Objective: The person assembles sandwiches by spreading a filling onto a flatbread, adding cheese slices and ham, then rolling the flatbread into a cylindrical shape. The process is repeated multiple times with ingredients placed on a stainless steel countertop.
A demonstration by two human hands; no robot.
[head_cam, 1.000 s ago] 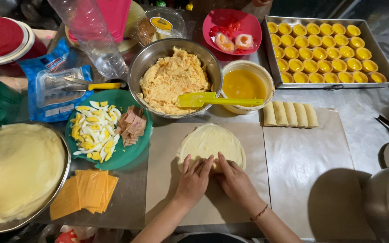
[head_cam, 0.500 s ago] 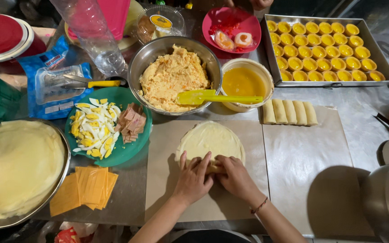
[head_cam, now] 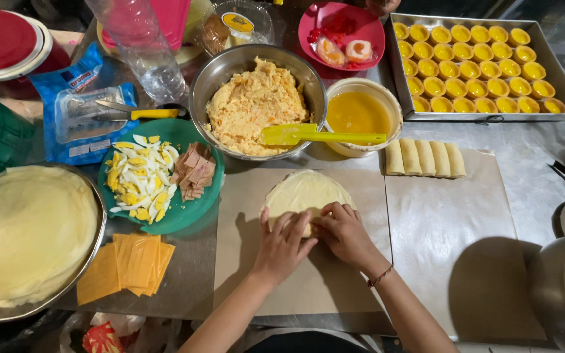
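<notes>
A pale round crepe (head_cam: 303,191) lies on a beige cutting board (head_cam: 315,281) in the middle. My left hand (head_cam: 282,243) and my right hand (head_cam: 342,230) both press on its near edge, which is folded up and away from me over something I cannot see. The fingers of both hands curl onto the fold. Several finished rolls (head_cam: 425,157) lie side by side on a second board (head_cam: 452,229) to the right.
A steel bowl of orange filling (head_cam: 256,104) with a yellow spatula (head_cam: 322,135) stands behind the crepe, beside a tub of beaten egg (head_cam: 359,112). A green plate (head_cam: 176,216) holds chopped egg and ham. Cheese slices (head_cam: 125,265), stacked crepes (head_cam: 27,232), a tray of yellow tarts (head_cam: 482,65).
Both hands have moved forward over the crepe, folding its near edge further up and away; more of the crepe is now covered by the fold and my fingers.
</notes>
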